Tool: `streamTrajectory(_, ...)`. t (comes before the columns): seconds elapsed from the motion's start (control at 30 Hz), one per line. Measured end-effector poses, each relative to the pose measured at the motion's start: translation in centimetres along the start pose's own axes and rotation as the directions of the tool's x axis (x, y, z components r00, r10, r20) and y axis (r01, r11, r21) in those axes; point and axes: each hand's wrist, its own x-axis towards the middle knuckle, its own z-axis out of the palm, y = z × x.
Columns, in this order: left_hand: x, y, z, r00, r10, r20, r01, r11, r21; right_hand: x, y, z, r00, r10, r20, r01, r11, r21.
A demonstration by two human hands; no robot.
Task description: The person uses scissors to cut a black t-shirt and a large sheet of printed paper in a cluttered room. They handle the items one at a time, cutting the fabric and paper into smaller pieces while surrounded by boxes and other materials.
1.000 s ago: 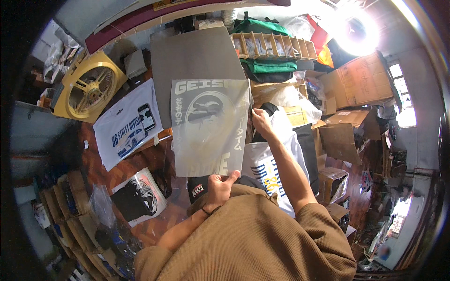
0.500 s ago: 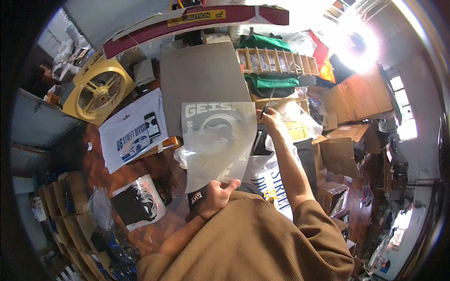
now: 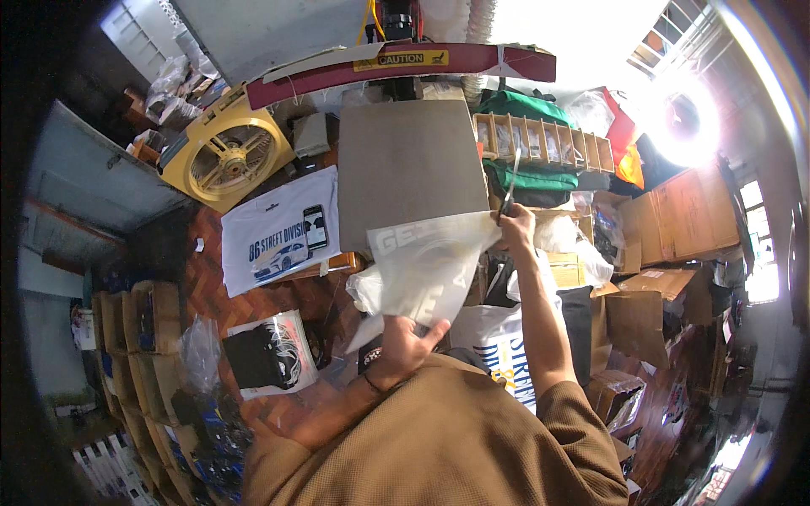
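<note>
Presently, the film (image 3: 426, 270) is held bowed in the air, before the near edge of the grey board (image 3: 412, 160). Its near side is clamped by the left hand (image 3: 411, 344), its far right corner by the right hand (image 3: 516, 226), in which a bladed tool (image 3: 511, 184) is also carried, tip away. A crease could be caused by tighter bending; a nick, by the blade being turned inward; a drop, by the doubly loaded right grip being loosened.
</note>
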Motion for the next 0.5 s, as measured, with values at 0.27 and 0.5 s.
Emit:
streamTrajectory(0.27, 9.0, 5.7, -2.9, 0.740, 0.621, 0.260, -0.672, 0.698, 0.248, -0.3, 3.1, -10.2, 0.822, -0.409, -0.396, 0.529, 0.805, 0.268)
streamTrajectory(0.5, 14.5, -3.7, -7.7, 0.897, 0.353, 0.264, -0.333, 0.935, -0.120, -11.2, 14.6, -7.8, 0.967, -0.038, -0.253, 0.255, 0.235, 0.938)
